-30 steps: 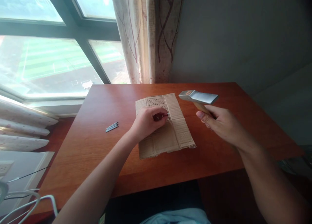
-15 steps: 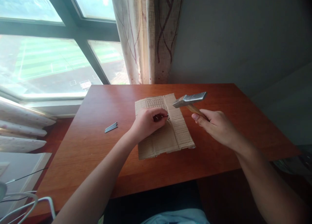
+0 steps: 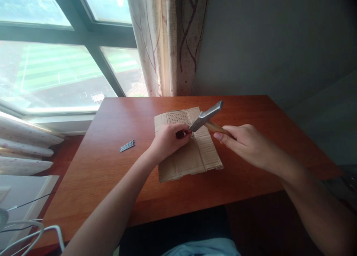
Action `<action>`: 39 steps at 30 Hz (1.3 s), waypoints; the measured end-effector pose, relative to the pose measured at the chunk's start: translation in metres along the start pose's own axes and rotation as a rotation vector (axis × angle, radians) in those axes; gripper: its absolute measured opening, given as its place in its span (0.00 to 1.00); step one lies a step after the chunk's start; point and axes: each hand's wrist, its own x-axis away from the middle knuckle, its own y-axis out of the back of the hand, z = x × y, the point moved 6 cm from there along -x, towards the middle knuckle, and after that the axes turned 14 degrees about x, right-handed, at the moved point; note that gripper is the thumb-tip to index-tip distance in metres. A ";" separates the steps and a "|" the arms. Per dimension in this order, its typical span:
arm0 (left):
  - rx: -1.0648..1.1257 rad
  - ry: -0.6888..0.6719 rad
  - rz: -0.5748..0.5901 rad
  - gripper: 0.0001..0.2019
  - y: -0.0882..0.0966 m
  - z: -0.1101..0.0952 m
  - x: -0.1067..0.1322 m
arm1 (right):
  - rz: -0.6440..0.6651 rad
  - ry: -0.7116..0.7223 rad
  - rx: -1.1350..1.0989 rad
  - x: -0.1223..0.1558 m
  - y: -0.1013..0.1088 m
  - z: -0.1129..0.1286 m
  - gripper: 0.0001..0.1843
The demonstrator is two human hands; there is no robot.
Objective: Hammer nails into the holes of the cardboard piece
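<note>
My left hand [image 3: 170, 140] rests over the flat piece of cardboard [image 3: 185, 161], its thumb and forefinger pinched on what looks like a nail, mostly hidden by the fingers. In my right hand [image 3: 241, 139] is a hammer [image 3: 208, 115], gripped by its wooden handle. The lower end of the steel head is right at the left fingertips; whether it touches the nail I cannot tell. A grid of small holes shows in the upper part of the cardboard. Several loose nails [image 3: 127, 146] lie side by side on the table to the left.
The reddish-brown wooden table [image 3: 251, 111] carries the cardboard and nails. Behind it hang a patterned curtain [image 3: 156, 40] and a grey wall [image 3: 264, 44]. A window [image 3: 55, 70] is at the left, and white cables [image 3: 39, 230] run at the lower left.
The hammer has swung left and down, its head tilting more steeply, from above the cardboard's right part to the left fingertips. My left hand has stayed in place.
</note>
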 end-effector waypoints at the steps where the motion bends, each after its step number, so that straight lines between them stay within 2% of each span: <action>1: 0.004 0.002 -0.004 0.03 0.000 0.000 0.000 | -0.004 0.001 -0.003 0.000 0.001 0.000 0.28; 5: 0.023 -0.004 -0.015 0.04 0.000 0.000 0.000 | -0.039 0.015 -0.017 -0.001 0.007 0.002 0.28; 11: -0.034 -0.011 0.013 0.04 -0.001 0.000 0.001 | 0.017 0.011 0.015 -0.002 -0.001 0.005 0.26; 16: 0.003 -0.010 -0.009 0.03 0.000 0.002 0.001 | -0.036 0.004 -0.007 -0.002 0.002 0.004 0.27; 24: -0.048 0.018 0.048 0.04 -0.003 0.001 -0.001 | 0.014 -0.010 -0.024 -0.002 -0.008 0.003 0.27; 28: -0.154 -0.001 0.089 0.04 0.003 -0.006 -0.001 | 0.022 -0.021 -0.015 -0.003 -0.007 0.002 0.27; 34: -0.401 -0.093 0.085 0.10 0.015 -0.023 0.018 | 0.053 -0.030 -0.014 -0.005 -0.011 0.001 0.26; 39: -0.386 -0.115 0.068 0.12 0.011 -0.020 0.039 | 0.011 -0.007 -0.013 -0.003 -0.002 0.002 0.26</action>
